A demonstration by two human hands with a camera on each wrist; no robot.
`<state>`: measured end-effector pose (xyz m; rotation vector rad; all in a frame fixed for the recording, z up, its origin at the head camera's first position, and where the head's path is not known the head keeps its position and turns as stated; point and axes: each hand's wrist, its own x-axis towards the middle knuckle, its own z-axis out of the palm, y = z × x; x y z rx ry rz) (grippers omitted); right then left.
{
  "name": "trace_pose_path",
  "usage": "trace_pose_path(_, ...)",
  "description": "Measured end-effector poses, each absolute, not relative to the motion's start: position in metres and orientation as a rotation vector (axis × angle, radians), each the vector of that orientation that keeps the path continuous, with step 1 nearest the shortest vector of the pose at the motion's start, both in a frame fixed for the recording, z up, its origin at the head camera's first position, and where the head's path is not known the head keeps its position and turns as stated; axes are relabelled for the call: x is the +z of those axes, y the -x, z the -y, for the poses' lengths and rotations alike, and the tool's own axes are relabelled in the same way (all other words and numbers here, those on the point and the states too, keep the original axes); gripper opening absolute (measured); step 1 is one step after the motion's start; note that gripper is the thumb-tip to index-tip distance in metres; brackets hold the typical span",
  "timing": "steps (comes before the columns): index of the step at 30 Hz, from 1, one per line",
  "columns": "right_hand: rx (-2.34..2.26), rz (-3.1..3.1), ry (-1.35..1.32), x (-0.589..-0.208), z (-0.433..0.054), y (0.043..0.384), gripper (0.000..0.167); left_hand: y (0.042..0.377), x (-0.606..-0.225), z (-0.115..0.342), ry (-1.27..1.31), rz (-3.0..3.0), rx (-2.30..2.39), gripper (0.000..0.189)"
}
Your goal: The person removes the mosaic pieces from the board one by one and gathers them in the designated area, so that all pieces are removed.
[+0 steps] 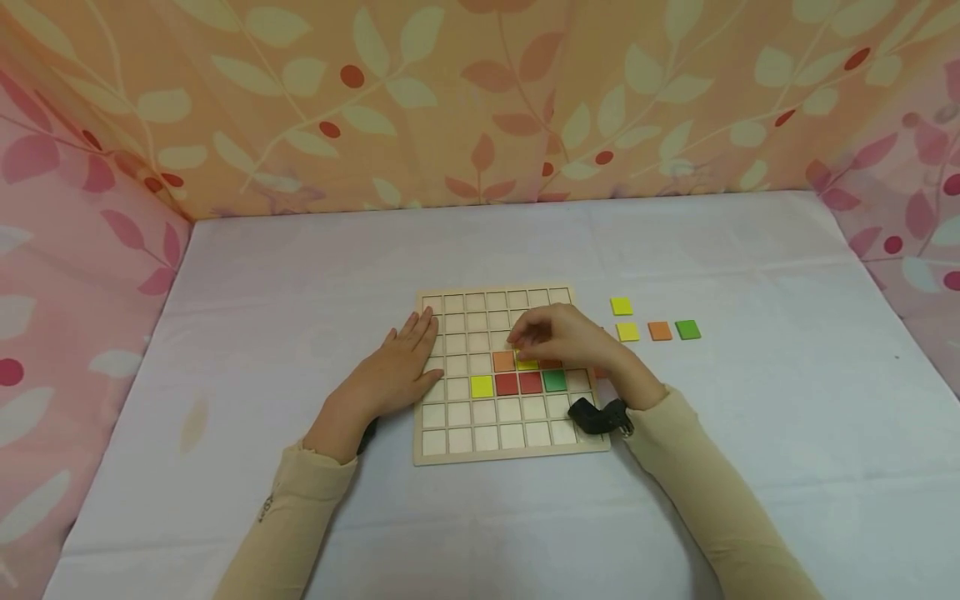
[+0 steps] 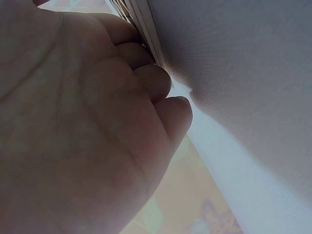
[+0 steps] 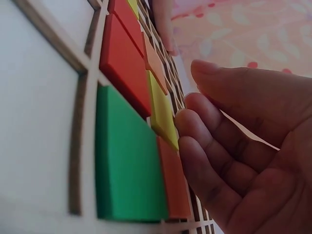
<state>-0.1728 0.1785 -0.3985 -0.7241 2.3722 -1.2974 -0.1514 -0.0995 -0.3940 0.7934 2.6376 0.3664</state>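
A wooden grid board (image 1: 510,456) lies on the table. My left hand (image 1: 396,367) rests along its left edge, fingers straight and fingertips at the rim. Over the middle right of the board is my right hand (image 1: 558,333), fingers loosely bent. In the right wrist view, nothing shows between thumb and fingers; the fingertips are right by a yellow tile (image 3: 162,109) and an orange tile (image 3: 173,180). One row holds a yellow tile (image 1: 482,387), two red tiles (image 1: 507,383) and a green tile (image 1: 555,381). Behind it sits another orange tile (image 1: 503,361). The right hand hides some cells.
Right of the board lie two loose yellow tiles (image 1: 621,306), an orange tile (image 1: 660,331) and a green tile (image 1: 687,329). Part of another orange tile (image 1: 600,372) shows beside my right wrist. Patterned cloth (image 1: 480,100) walls the table at the back and sides.
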Motion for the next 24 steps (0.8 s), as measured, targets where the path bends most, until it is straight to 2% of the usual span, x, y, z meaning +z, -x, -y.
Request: trace_pose_path(24,-1.150,-2.437,0.772,-0.4010,-0.1702,0.1742,0.011,0.1494,-0.3905,0.0973,-0.779,-2.624,0.382,0.072)
